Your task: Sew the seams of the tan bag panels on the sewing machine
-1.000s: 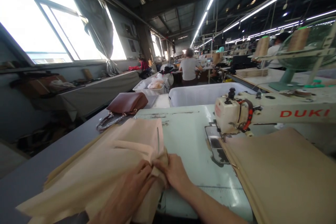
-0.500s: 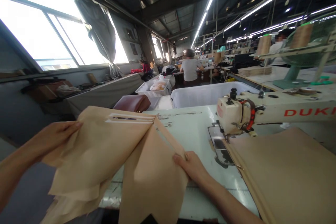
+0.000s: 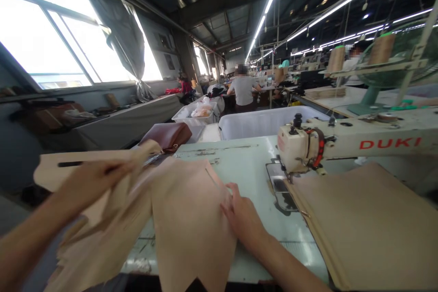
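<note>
As the pale green counter (image 3: 244, 178) runs out ahead of me, the sewing machine (image 3: 342, 141) takes up its right side, with a stack of tan panels (image 3: 369, 223) just beside its head. Nearer me, one tan panel (image 3: 191, 219) drapes over the counter's front edge, well left of the machine. Rumpled tan sheets (image 3: 99, 255) lie left of that; can't tell whether they join it. Brown bag (image 3: 167, 134) just behind them. My left hand (image 3: 99, 175) is closed on the bunched sheets, grip blurred; my right hand (image 3: 242, 214) pinches the panel's right edge, fingers narrow. Smallest: a thin slit (image 3: 212, 177) near the panel's top corner. Risks, as I judge: opposed pulling could stretch that slit; a loosened right grip might let the overhang slide off; swinging sheets could snag the bag or crease.
</note>
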`<state>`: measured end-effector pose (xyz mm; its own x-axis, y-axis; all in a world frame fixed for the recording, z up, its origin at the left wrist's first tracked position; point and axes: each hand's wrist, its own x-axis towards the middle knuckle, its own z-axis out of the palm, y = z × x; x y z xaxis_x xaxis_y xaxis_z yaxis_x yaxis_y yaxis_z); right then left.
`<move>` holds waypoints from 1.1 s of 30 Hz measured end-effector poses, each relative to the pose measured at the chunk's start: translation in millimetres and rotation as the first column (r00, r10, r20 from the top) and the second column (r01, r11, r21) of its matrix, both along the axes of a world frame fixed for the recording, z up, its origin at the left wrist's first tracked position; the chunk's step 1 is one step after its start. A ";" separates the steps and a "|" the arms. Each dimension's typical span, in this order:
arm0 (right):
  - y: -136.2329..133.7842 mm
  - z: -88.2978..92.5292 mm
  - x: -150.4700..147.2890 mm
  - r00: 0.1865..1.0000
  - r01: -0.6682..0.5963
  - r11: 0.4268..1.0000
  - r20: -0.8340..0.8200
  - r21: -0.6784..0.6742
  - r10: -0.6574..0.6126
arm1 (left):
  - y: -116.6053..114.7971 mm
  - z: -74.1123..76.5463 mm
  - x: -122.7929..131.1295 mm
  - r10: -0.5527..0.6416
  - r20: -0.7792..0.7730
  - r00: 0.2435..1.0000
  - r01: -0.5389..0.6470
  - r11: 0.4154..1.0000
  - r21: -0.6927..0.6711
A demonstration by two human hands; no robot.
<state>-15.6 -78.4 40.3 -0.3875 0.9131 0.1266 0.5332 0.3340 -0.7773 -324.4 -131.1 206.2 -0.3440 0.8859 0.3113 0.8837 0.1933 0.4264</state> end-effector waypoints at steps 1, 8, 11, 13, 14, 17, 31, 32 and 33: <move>-2.2 1.8 -1.0 0.997 -0.053 0.997 -0.062 0.053 0.056 | -0.2 -17.0 14.0 -0.063 0.037 0.997 0.065 0.997 -0.051; -11.6 0.7 -9.3 0.946 -0.189 0.982 -0.265 0.011 0.185 | -8.0 -116.5 90.3 -0.253 0.315 0.915 0.299 0.948 -0.106; -15.3 0.3 -21.0 0.914 -0.230 0.954 -0.380 -0.190 0.145 | -11.7 -121.4 96.6 -0.300 0.381 0.875 0.371 0.920 -0.127; -16.5 0.1 -29.5 0.867 -0.287 0.908 -0.485 -0.305 0.111 | -14.1 -119.5 97.9 -0.335 0.417 0.845 0.427 0.892 -0.148; -16.8 -0.2 -33.0 0.845 -0.311 0.883 -0.528 -0.352 0.087 | -15.4 -118.5 98.3 -0.348 0.431 0.833 0.450 0.879 -0.160; -17.3 -1.3 -38.4 0.790 -0.360 0.812 -0.613 -0.459 0.004 | -19.0 -118.0 97.9 -0.358 0.444 0.821 0.478 0.857 -0.193; -17.1 1.8 -38.0 0.732 -0.234 0.831 -0.654 -0.504 -0.190 | -32.6 -110.8 101.5 -0.384 0.250 0.889 0.437 0.874 -0.212; -16.6 0.6 -36.7 0.733 -0.232 0.841 -0.656 -0.489 -0.180 | -31.3 -109.8 96.1 -0.369 0.246 0.896 0.421 0.881 -0.214; -15.6 -0.8 -34.5 0.748 -0.224 0.861 -0.647 -0.456 -0.148 | -29.5 -107.6 89.0 -0.341 0.226 0.913 0.387 0.899 -0.206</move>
